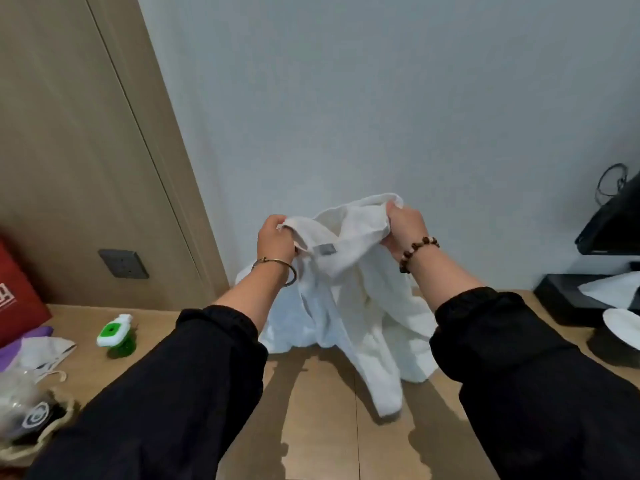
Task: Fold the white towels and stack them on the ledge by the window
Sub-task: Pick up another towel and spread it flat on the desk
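A white towel (360, 292) with a small grey label hangs crumpled between my hands above the wooden ledge (311, 410). My left hand (275, 240) grips one bunched top edge of it, and my right hand (403, 228) grips another bunch of it a little higher. The towel's lower end trails down onto the ledge. More white cloth (277, 327) lies heaped on the ledge behind it, against the pale wall.
A green and white bottle (116, 336) lies on the ledge at left, near a red bag (17, 299), a purple item and a cloth pouch (34, 424). At right sit a black tray (568, 299), a white dish (623, 327) and a dark device (613, 223).
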